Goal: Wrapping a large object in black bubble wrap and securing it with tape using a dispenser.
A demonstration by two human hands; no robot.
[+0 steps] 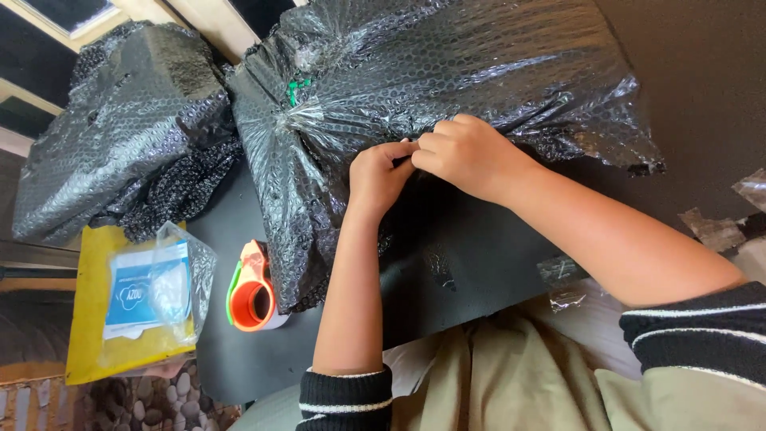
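**Both hands pinching the black bubble wrap on the big parcel**

Nearest to me I see my lap in tan fabric and both striped sleeve cuffs, black with pale bands. Ahead of them lies the dark tabletop (pixel 479 263), with scraps of clear film near its right edge.

My left hand (pixel 379 175) and right hand (pixel 467 156) meet at the near side of the large wrapped parcel (pixel 447 72), fingertips touching each other. Each grip is closed, pinching a fold of the parcel's black bubble wrap between thumb and fingers. The parcel sits on the tabletop directly beyond my hands, filling the middle of the view, its wrap gathered into creases on the left end where a bit of green shows.

Left of my left forearm, an orange tape dispenser (pixel 251 291) rests just beside the parcel's near corner. Further left a clear plastic bag (pixel 171 291) lies on a yellow padded envelope (pixel 88 335). Beyond those, a second bubble-wrapped bundle (pixel 120 120) sits against the big parcel.
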